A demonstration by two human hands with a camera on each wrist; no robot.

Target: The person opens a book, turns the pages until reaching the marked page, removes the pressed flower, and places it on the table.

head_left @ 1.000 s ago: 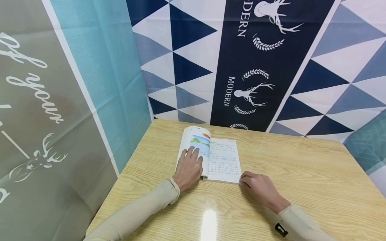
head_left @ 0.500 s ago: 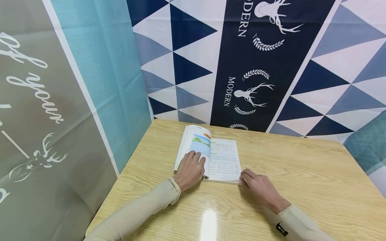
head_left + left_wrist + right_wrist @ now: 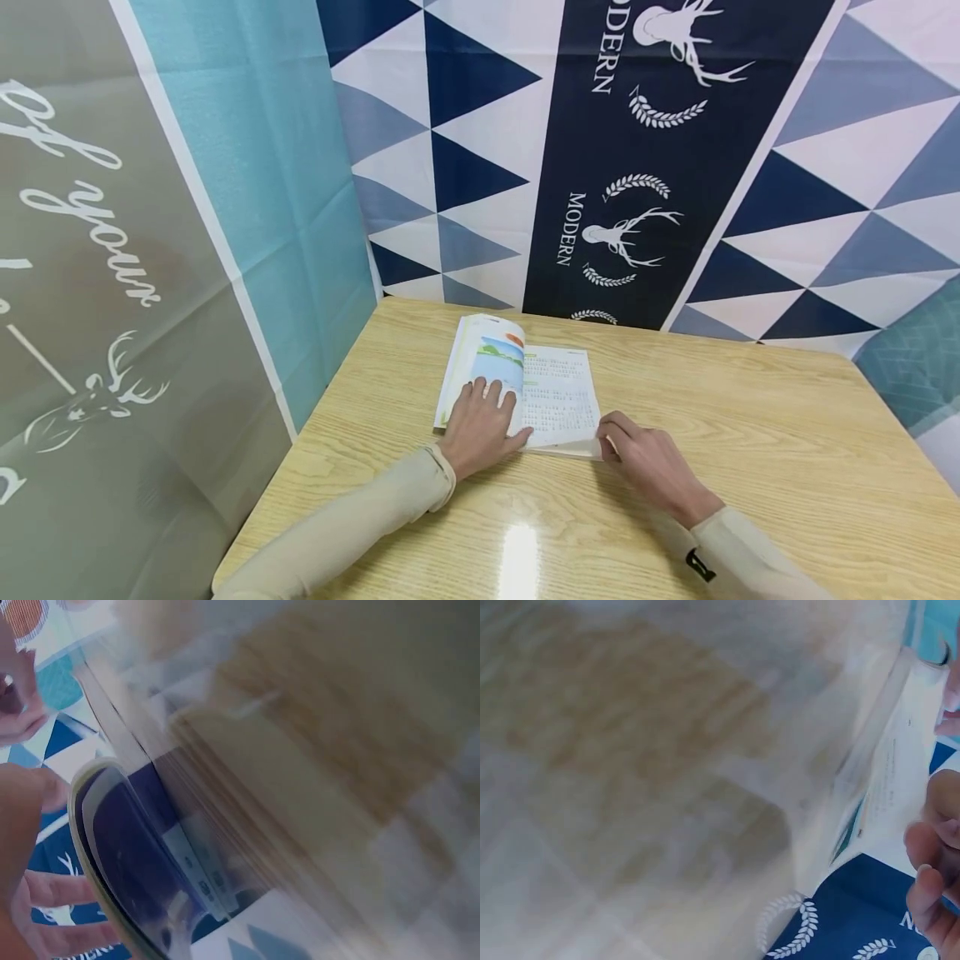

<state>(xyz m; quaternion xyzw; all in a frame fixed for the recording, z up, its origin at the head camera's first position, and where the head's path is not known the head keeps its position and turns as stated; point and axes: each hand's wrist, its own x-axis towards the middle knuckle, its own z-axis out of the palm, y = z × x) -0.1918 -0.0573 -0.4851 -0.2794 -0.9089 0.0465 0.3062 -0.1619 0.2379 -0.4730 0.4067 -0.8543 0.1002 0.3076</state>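
Observation:
An open book [image 3: 558,396] lies on the wooden table in the head view. Its left page [image 3: 501,348] bulges upward and carries a coloured landscape picture; the right page holds rows of small print. My left hand [image 3: 480,427] rests flat on the lower left page, fingers spread, with the thumb reaching over the spine onto the right page. At the lower right corner, my right hand [image 3: 648,462] pinches a page, whose bottom edge is slightly raised. Curled fingers of the right hand [image 3: 936,877] also show beside the book's edge in the right wrist view.
The wooden table [image 3: 750,417] extends to the right of the book and in front of it. A patterned cloth [image 3: 480,167] hangs behind the table, and a grey and teal cloth [image 3: 247,208] stands along the left. A bright reflection lies on the near tabletop.
My left hand has shifted slightly right and its thumb has spread out over the spine. At the right hand, the lower corner of the right page has lifted a little.

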